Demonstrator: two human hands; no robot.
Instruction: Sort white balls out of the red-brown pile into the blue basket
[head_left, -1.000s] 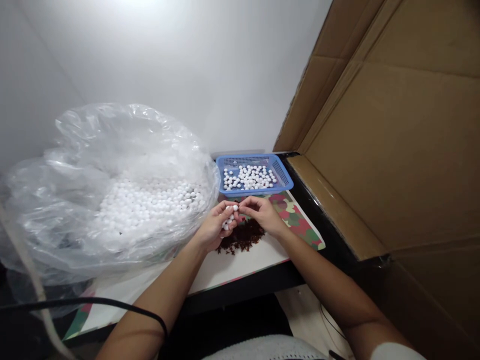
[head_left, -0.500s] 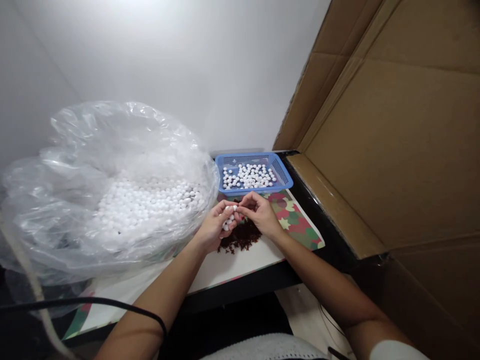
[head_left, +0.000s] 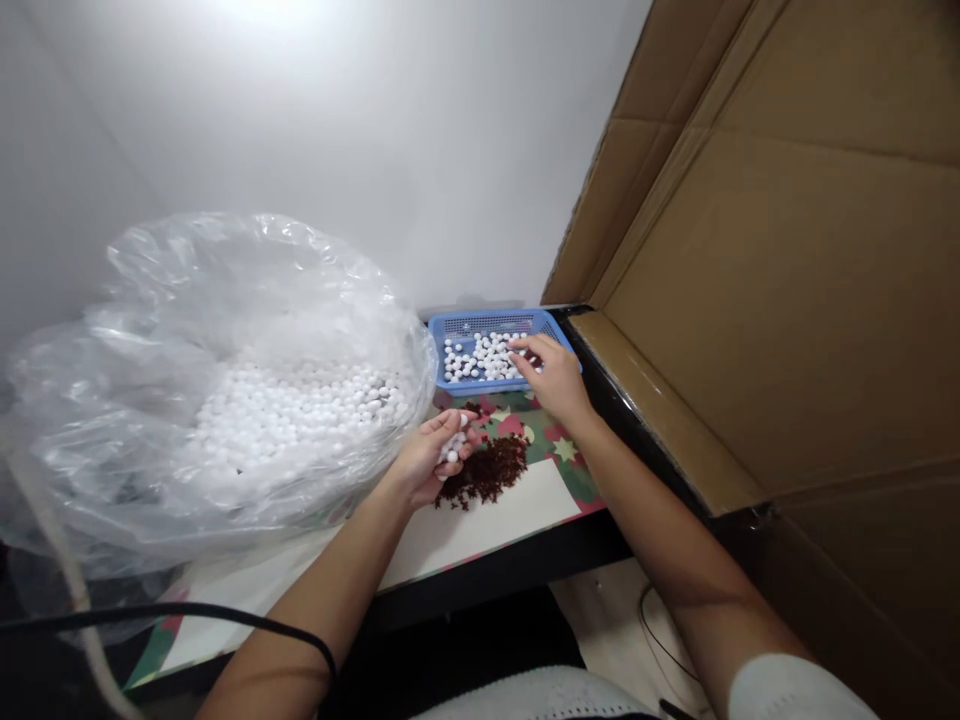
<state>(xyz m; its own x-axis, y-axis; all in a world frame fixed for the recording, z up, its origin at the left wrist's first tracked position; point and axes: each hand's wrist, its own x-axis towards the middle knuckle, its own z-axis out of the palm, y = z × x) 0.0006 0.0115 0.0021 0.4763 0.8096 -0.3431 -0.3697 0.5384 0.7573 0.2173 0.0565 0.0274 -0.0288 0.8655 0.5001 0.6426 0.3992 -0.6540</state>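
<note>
My left hand [head_left: 435,458] is cupped shut around several small white beads [head_left: 453,448], held just above a pile of dark red-brown bits [head_left: 486,472] on the table. My right hand [head_left: 551,372] reaches over the blue plastic basket [head_left: 448,325], which holds many loose white beads [head_left: 480,358]. Its fingers hang loosely apart over the beads, and I see nothing held in them. A large clear plastic bag [head_left: 187,330] full of white beads [head_left: 292,408] bulges at the left, next to my left hand.
A big open cardboard box [head_left: 780,280] fills the right side, its flap against the basket. The table [head_left: 480,525] has a white top with a camouflage-pattern mat [head_left: 551,440]. A black cable [head_left: 150,612] runs across the lower left. A white wall stands behind.
My right hand left the left hand and moved up and right to the blue basket. The left hand stayed put, still cupping beads.
</note>
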